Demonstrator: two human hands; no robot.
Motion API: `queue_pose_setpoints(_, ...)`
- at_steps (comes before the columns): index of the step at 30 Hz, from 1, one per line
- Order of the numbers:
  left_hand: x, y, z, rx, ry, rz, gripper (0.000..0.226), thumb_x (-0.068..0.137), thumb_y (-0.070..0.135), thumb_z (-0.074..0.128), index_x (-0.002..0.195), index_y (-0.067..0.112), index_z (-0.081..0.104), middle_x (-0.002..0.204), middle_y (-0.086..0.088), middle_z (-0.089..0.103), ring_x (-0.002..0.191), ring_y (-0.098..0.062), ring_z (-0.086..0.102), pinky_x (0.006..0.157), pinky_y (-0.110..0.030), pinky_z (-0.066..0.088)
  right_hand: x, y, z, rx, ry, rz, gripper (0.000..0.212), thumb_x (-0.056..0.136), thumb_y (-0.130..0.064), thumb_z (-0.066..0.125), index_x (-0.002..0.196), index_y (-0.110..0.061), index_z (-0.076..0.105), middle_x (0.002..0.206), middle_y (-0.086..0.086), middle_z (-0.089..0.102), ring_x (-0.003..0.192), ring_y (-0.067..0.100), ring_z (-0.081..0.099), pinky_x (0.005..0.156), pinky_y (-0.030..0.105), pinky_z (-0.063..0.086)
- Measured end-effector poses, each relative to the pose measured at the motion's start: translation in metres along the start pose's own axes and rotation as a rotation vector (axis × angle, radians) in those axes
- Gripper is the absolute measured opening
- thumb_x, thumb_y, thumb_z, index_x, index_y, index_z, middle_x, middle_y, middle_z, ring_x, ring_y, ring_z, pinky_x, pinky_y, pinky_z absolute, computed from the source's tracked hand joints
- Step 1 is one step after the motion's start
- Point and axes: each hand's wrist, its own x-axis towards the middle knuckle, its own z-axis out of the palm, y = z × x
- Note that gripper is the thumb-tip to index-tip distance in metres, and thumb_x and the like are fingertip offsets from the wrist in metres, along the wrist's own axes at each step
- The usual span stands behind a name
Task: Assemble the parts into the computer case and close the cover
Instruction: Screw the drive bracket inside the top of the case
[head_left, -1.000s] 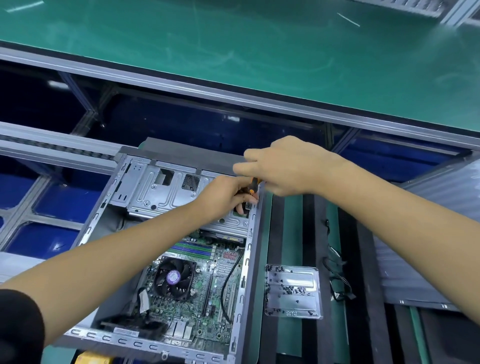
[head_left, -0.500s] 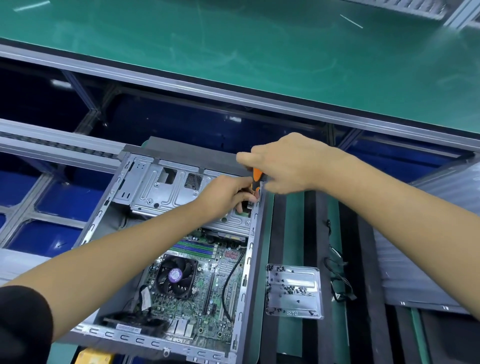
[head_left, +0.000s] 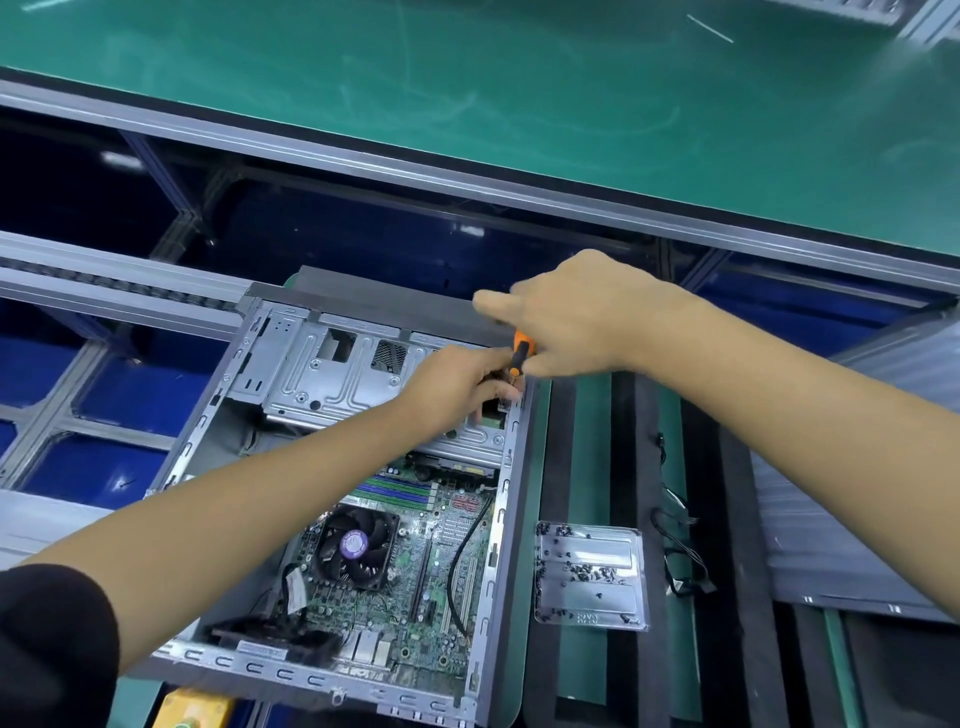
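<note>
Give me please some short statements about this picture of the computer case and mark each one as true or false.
1. The right hand holds an orange-handled screwdriver. True.
2. The computer case is closed with its cover. False: it is open, and the motherboard shows.
3. The clear tray of screws lies inside the case. False: it lies outside, at the case's right.
4. The left hand is at the far right corner of the case. True.
</note>
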Motion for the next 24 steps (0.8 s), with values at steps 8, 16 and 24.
queue_pose_setpoints(8, -0.0019, -0.0022, 0.0031, -0.02, 0.056, -0.027, 0.016, 0.089, 0.038, 0.074, 0.097, 0.025, 0.069, 0.071, 0.022, 0.071, 0.045, -0.001, 0.063, 0.049, -0.02, 0.046, 0.0064, 0.0047, -0.0093, 0.187, -0.038, -0.009, 0.022, 0.087, -0.022, 0.059, 0.085, -0.021, 0.037, 0.057, -0.003, 0.039, 0.046, 0.019, 0.036, 0.047, 0.029, 0.022)
queue_pose_setpoints(16, -0.0024, -0.0018, 0.0026, 0.033, 0.041, -0.004, 0.017, 0.092, 0.036, 0.071, 0.096, 0.02, 0.07, 0.058, 0.039, 0.057, 0.037, -0.001, 0.057, 0.045, -0.018, 0.045, -0.0009, 0.0001, -0.0026, 0.127, -0.037, 0.041, 0.025, 0.094, -0.048, 0.039, 0.098, -0.025, 0.033, 0.067, -0.003, 0.05, 0.051, 0.019, 0.043, 0.048, 0.031, 0.024)
queue_pose_setpoints(24, -0.0075, -0.0051, 0.0056, -0.078, 0.089, -0.012, 0.014, 0.088, 0.042, 0.074, 0.096, 0.031, 0.07, 0.077, 0.031, 0.069, 0.039, -0.006, 0.061, 0.052, -0.016, 0.045, 0.0048, -0.0013, -0.0079, 0.054, -0.023, -0.022, 0.017, 0.09, -0.033, 0.054, 0.092, -0.021, 0.043, 0.061, 0.001, 0.046, 0.047, 0.021, 0.038, 0.047, 0.03, 0.02)
